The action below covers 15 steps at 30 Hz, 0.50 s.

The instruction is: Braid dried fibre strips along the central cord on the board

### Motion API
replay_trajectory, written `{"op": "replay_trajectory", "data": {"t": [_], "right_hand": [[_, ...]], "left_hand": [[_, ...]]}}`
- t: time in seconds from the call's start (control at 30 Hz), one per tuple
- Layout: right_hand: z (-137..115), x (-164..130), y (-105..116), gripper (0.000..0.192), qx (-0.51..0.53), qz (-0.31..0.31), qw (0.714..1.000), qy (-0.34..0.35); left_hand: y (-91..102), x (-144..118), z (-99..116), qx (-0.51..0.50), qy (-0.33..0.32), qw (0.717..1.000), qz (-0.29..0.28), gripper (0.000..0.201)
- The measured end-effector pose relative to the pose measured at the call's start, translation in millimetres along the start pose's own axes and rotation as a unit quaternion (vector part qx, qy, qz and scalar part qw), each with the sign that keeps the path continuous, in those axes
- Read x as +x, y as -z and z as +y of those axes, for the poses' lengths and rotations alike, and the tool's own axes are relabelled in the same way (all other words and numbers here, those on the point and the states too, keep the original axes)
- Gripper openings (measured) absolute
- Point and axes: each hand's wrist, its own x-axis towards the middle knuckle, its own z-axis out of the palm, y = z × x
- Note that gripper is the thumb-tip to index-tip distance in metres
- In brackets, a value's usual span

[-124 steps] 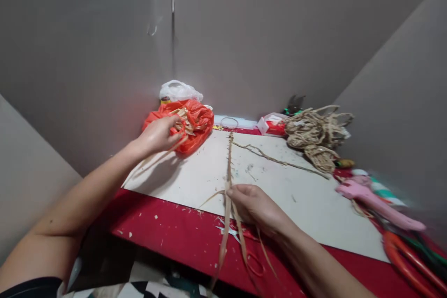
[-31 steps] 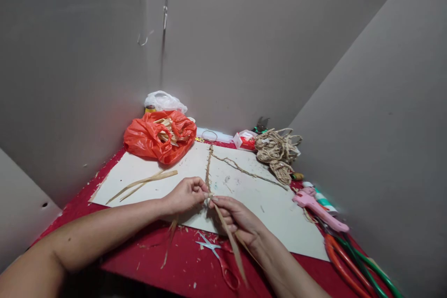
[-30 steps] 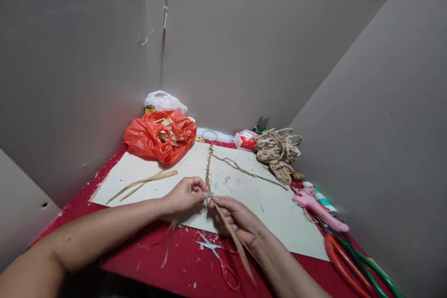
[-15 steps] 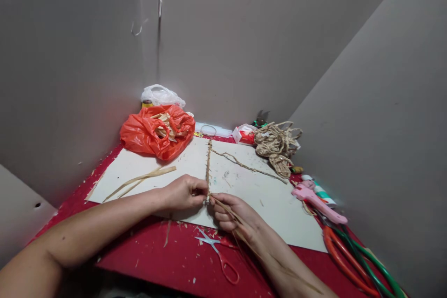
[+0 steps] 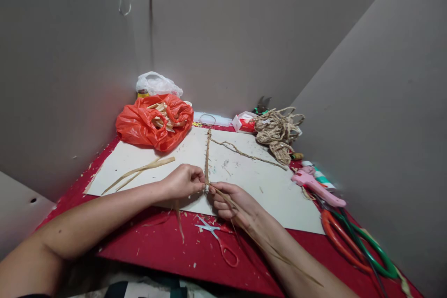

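My left hand (image 5: 183,181) and my right hand (image 5: 231,201) meet over the near edge of a white board (image 5: 265,186), both pinching the near end of a thin braided straw cord (image 5: 207,153) that runs away from me across the board. Loose straw strips (image 5: 251,237) trail from my right hand back over my wrist. One short strip (image 5: 179,223) hangs from under my left hand onto the red table (image 5: 167,251).
An orange bag of straw strips (image 5: 153,121) lies at the back left, loose strips (image 5: 139,172) beside it. Small scissors (image 5: 218,240) lie by my hands. Coiled rope (image 5: 277,132), a pink glue gun (image 5: 316,188) and orange-green shears (image 5: 356,249) sit right. Grey partitions enclose the table.
My left hand left the orange bag, laid strips on the board and joined the right hand at the cord. In the last second the strips in my right hand swung back over my wrist.
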Motion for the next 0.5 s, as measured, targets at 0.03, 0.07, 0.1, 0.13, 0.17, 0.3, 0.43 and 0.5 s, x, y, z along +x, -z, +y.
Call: {"op": "replay_trajectory", "data": {"t": [0.03,0.07,0.1,0.13,0.17,0.3,0.43,0.5], "right_hand": [[0,0,-1,0.014,0.001,0.006,1.0,0.0],[1,1,-1,0.014,0.003,0.014,1.0,0.002],[1,1,-2,0.014,0.005,0.023,1.0,0.004],[1,1,-2,0.015,0.006,0.031,0.999,0.005],[2,1,-2,0.015,0.007,0.037,0.999,0.006],[4,-1,-4,0.013,0.002,0.05,0.999,0.005],[5,-5,-8,0.017,-0.057,0.063,0.996,0.037],[5,-6,-10,0.019,-0.089,0.065,0.993,0.05]], "left_hand": [[-1.0,-1,0,0.026,-0.008,1.0,0.006,0.011],[-2.3,-2,1,0.063,-0.02,0.998,0.016,0.011],[-3.8,-3,1,0.107,-0.032,0.993,0.027,0.012],[-5.5,-4,2,0.151,-0.042,0.987,0.037,0.013],[-7.2,-6,2,0.191,-0.048,0.98,0.043,0.015],[-12.0,-9,3,0.255,-0.039,0.964,0.058,0.019],[-13.1,-8,2,0.193,-0.035,0.979,0.062,0.018],[-13.2,-6,0,0.153,-0.041,0.986,0.06,0.017]]}}
